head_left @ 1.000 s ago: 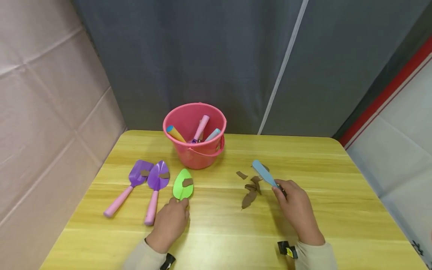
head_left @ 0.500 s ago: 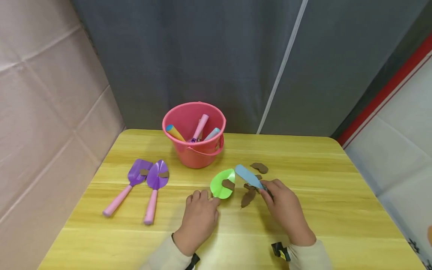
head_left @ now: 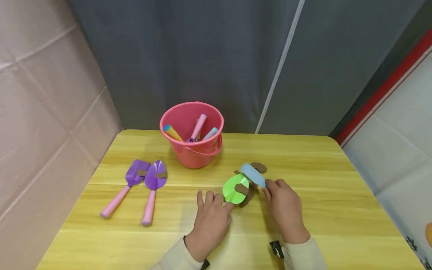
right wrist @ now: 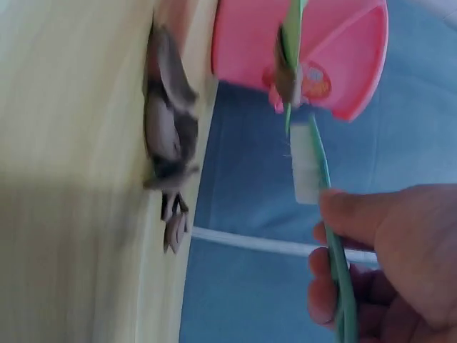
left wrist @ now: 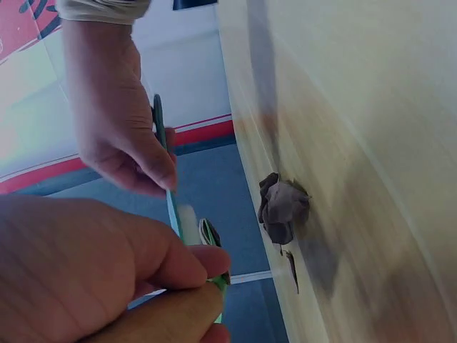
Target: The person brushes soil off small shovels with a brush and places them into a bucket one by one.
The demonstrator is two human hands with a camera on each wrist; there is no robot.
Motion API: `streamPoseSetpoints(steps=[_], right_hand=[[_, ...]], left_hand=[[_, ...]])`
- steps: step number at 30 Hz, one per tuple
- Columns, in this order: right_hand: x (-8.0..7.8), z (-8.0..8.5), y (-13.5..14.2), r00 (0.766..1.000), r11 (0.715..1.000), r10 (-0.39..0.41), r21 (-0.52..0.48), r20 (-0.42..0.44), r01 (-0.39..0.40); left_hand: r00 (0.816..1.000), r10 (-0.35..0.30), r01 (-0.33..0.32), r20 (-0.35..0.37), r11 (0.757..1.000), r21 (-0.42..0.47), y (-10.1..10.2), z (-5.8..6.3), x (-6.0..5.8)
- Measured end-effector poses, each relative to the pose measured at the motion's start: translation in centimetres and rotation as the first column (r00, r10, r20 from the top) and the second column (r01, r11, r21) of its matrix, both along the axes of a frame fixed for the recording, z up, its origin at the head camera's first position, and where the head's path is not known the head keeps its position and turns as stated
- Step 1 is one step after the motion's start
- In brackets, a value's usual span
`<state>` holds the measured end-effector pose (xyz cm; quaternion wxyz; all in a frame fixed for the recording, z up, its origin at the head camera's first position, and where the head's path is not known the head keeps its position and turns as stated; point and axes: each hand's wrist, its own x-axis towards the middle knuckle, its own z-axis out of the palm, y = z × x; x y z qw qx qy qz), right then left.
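My left hand (head_left: 210, 224) grips the short stem of a small trowel with a leaf-shaped green blade (head_left: 231, 189). A piece of brown dry leaf (head_left: 241, 189) lies on that blade. My right hand (head_left: 286, 210) holds a light blue brush (head_left: 253, 174); its white bristles (right wrist: 305, 164) show in the right wrist view, facing the trowel. There the brush tip is close to the blade; whether they touch I cannot tell. Below the two tools, dry leaves (right wrist: 164, 132) lie in a small heap on the table, partly hidden by them in the head view.
A pink bucket (head_left: 194, 157) with several handled tools inside stands at the back of the wooden table (head_left: 303, 157). On the left lie a square purple shovel (head_left: 133, 175) and a pointed purple trowel (head_left: 153, 183), each with a leaf piece. A grey curtain (head_left: 209, 56) hangs behind.
The left hand has brought the green trowel rightward, up to the leaf heap, its leaf piece still on it. The right hand has shifted slightly left with the brush, now beside the blade.
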<state>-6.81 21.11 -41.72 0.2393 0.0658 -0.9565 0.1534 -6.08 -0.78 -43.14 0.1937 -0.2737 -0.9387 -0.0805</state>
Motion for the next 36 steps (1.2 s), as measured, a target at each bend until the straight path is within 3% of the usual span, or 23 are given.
streamPoseSetpoints(steps=[3,6,9,16,19,23,25,27,32,34,36], right_hand=[[0.1,0.3,0.5,0.999,1.0,0.007,-0.014,0.032,-0.007],[0.3,0.5,0.6,0.986,0.992,0.125,-0.021,0.108,-0.123],[0.3,0.5,0.4,0.976,0.983,0.183,-0.014,0.114,-0.182],[-0.1,0.3,0.0,0.998,0.999,0.043,0.017,-0.053,-0.042],[0.0,0.5,0.4,0.999,0.999,0.044,-0.002,-0.023,-0.044],[0.2,0.9,0.8,0.98,0.987,0.162,-0.037,0.119,-0.159],[0.1,0.9,0.7,0.97,0.982,0.184,-0.058,0.159,-0.177],[0.0,0.6,0.7,0.974,0.985,0.168,-0.063,0.149,-0.16],[-0.3,-0.4,0.6,0.998,0.998,0.052,-0.033,-0.022,-0.053],[-0.3,-0.6,0.7,0.998,0.998,0.053,-0.036,-0.031,-0.054],[-0.3,-0.7,0.8,0.995,0.994,0.094,-0.05,0.019,-0.093]], left_hand=[[1.0,-0.001,0.001,-0.025,1.0,0.014,-0.1,-0.1,0.0],[0.999,0.0,0.002,-0.046,1.0,0.029,-0.2,-0.1,-0.1],[0.999,-0.01,0.012,-0.051,0.999,0.034,-0.2,-0.1,-0.1],[0.999,-0.019,0.02,-0.034,0.999,0.036,-0.1,-0.3,-0.2],[1.0,-0.015,0.016,-0.025,0.999,0.042,-0.3,-0.3,-0.3],[1.0,-0.018,0.019,-0.02,0.999,0.036,-0.3,-0.3,-0.3],[0.999,-0.026,0.027,-0.02,0.999,0.033,-0.2,-0.2,-0.3],[0.999,-0.037,0.038,-0.024,0.999,0.026,0.0,-0.2,-0.2],[0.999,-0.046,0.047,-0.016,0.998,0.037,0.0,-0.2,0.0],[0.999,-0.038,0.038,-0.004,0.998,0.042,-0.2,-0.3,0.0],[1.0,-0.02,0.02,0.006,0.999,0.039,-0.6,-0.4,-0.1]])
